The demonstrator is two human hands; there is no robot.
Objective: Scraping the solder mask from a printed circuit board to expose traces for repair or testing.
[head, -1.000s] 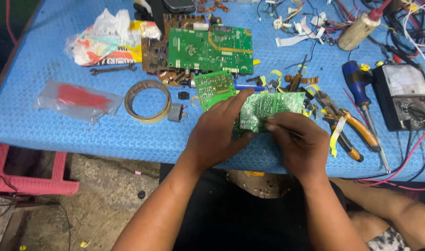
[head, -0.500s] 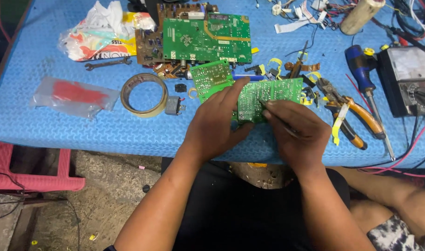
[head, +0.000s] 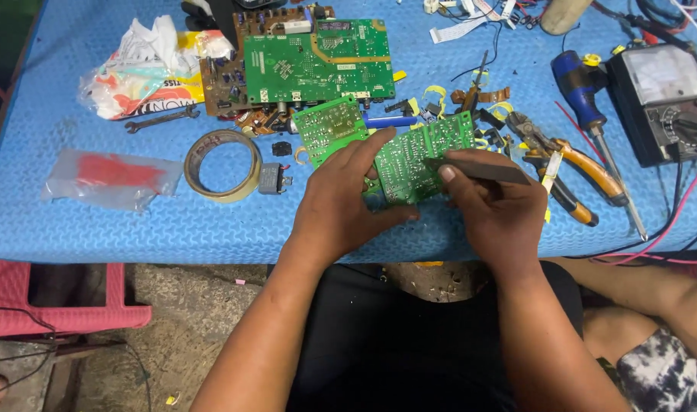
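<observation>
Green circuit boards: three. One large rectangular green circuit board (head: 318,59) near the far edge of the blue-covered bench (head: 97,229); one small square green circuit board (head: 329,126) mid-bench; one small green circuit board (head: 425,156) in hand.
Held board: above the bench's near edge; long axis left-right, right end tilted toward the far edge.
Left hand (head: 345,202): grip clamped on the held board's left end.
Right hand (head: 493,206): grip closed on a thin dark flat tool (head: 482,172), tip touching the board.
Other items: one tan tape roll (head: 223,164), one grey spanner (head: 162,118).
Open room: bare bench along the near-left edge.
</observation>
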